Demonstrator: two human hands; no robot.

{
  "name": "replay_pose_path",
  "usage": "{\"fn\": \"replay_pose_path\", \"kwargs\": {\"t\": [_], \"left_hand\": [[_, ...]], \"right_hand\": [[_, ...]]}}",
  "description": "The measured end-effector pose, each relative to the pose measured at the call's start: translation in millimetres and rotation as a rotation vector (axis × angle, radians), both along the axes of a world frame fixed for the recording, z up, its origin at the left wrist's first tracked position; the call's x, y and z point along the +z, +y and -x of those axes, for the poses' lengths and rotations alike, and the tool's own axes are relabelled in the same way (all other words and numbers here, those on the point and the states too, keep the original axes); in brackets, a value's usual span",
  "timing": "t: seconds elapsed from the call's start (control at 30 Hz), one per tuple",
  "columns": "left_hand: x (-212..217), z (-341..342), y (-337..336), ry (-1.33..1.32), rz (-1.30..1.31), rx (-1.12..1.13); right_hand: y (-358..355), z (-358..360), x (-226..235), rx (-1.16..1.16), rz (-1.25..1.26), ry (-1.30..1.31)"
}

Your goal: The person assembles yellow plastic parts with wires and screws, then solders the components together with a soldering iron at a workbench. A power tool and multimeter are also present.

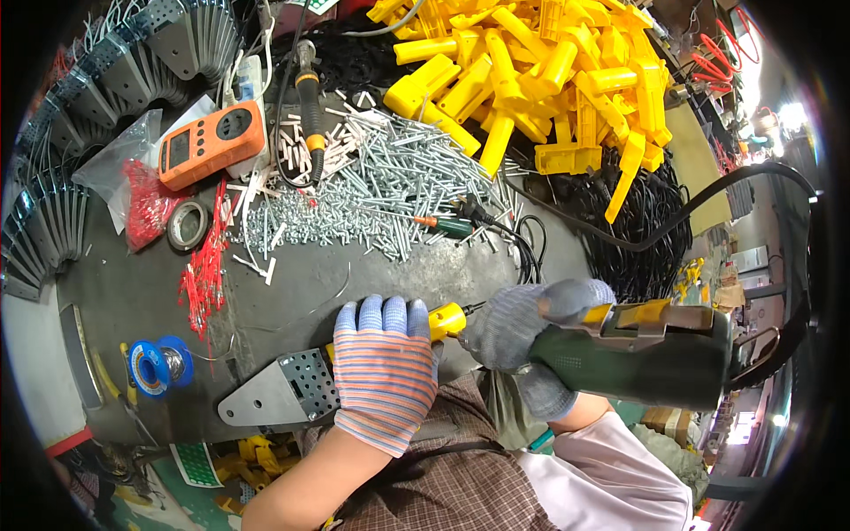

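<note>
1. L hand (pixel 382 372), striped knit glove, lies palm-down w/ fingers curled over a yellow plastic piece (pixel 447 320). Reads as clamping it to the tabletop (pixel 292 283) so it can't spin or slide.
2. R hand (pixel 522 341), grey glove, is wrapped tight round a green power screwdriver (pixel 637 358). Bit end points at the yellow piece; the tip is hidden betw. the hands, so contact can't be judged.
3. Perforated grey metal plate (pixel 285 389) lies touching the L hand, on its left, partly under the palm; prob. part of the same assy.
4. Loose silver screws (pixel 390 190) are heaped just beyond the fingertips, kept close for quick pick-up.
5. Yellow plastic housings (pixel 540 80) are piled farther off, beyond the R hand. Stock, likely.
6. Orange meter (pixel 211 142), tape roll (pixel 188 225), red wire bits (pixel 204 270) and blue solder spool (pixel 161 365) sit well left of the L hand, out of the working spot.
</note>
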State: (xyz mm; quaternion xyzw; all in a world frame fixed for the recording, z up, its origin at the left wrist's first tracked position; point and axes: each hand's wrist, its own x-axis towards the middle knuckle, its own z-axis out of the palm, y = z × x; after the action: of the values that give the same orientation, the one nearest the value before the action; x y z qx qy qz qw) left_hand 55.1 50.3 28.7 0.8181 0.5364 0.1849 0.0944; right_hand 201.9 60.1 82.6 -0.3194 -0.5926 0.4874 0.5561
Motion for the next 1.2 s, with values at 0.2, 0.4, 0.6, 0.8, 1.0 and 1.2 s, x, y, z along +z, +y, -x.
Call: {"fn": "replay_pose_path", "kwargs": {"t": [0.2, 0.4, 0.6, 0.8, 1.0, 1.2], "left_hand": [[-1, 1, -3, 0.008, -0.002, 0.013], [-3, 0, -2, -0.010, -0.020, -0.013], [-2, 21, -15, -0.474, -0.292, 0.065], [-10, 65, -76, -0.463, -0.157, -0.037], [-31, 65, -79, -0.325, -0.187, -0.134], [-29, 65, -76, -0.385, -0.211, -0.120]], "right_hand": [[-5, 13, -32, 0.048, -0.078, 0.469], [-22, -70, -78, -0.111, 0.425, -0.051], [14, 3, 17, 0.190, -0.046, 0.087], [19, 12, 10, 0.253, -0.117, 0.036], [29, 26, -15, 0.282, -0.051, -0.137], [24, 47, -43, 0.319, 0.008, -0.318]]}}
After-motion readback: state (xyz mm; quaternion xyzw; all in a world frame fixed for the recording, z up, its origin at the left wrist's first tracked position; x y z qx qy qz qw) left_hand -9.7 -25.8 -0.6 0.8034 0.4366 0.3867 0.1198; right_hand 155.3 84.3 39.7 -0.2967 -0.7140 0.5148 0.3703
